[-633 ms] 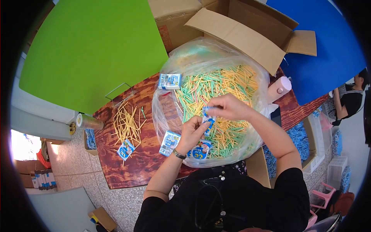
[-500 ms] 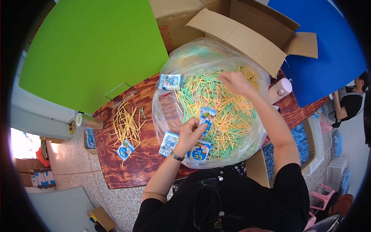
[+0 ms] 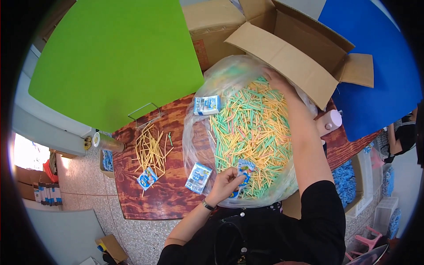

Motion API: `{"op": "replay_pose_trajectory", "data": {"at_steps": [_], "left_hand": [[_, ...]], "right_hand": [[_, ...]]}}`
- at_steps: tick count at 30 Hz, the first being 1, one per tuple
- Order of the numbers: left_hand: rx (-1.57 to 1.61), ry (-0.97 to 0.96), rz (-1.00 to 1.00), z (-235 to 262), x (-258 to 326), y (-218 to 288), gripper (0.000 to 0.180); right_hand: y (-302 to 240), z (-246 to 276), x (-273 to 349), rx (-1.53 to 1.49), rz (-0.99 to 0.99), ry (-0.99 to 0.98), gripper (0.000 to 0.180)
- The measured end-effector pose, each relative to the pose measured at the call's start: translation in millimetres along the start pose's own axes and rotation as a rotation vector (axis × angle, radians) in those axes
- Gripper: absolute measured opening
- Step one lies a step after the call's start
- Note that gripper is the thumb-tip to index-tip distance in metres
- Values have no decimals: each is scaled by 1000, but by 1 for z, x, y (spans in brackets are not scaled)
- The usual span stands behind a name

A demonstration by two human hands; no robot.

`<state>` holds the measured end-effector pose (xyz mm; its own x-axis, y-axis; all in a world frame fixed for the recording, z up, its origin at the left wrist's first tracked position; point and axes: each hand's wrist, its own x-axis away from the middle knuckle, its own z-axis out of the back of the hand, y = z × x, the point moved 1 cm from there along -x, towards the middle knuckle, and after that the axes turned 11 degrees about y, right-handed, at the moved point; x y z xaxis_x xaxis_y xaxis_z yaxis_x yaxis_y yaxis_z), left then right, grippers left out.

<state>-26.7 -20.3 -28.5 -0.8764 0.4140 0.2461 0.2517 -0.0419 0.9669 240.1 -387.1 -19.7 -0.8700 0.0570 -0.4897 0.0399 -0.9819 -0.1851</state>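
The right hand (image 3: 274, 79) has moved up, away from the left hand (image 3: 225, 183), to twelve o'clock of the clear plastic bag of yellow and green sticks (image 3: 251, 128); its fingers are hidden. The left hand is pinching a small blue printed packet (image 3: 245, 169) at six o'clock, apparently awaiting more sticks.

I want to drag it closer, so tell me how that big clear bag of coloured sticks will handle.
The clear bag is thin, crumpled film, so it would probably sag and stretch rather than slide stiffly. Its sticks lie loose and heaped, so they would likely shift. The open mouth could spill some.
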Motion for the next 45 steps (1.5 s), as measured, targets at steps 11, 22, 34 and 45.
{"op": "replay_pose_trajectory", "data": {"at_steps": [11,22,34,45], "left_hand": [[168,1,16,10,-11,6,10],[174,-14,-6,9,-7,4,13],[90,-11,17,8,-4,9,13],[107,43,-46,14,-1,8,13]], "right_hand": [[-12,65,46,-117,163,-325,45],[-27,62,60,131,65,-385,51],[-37,43,60,296,108,-370,35],[-53,74,56,239,126,-136,17]]}}
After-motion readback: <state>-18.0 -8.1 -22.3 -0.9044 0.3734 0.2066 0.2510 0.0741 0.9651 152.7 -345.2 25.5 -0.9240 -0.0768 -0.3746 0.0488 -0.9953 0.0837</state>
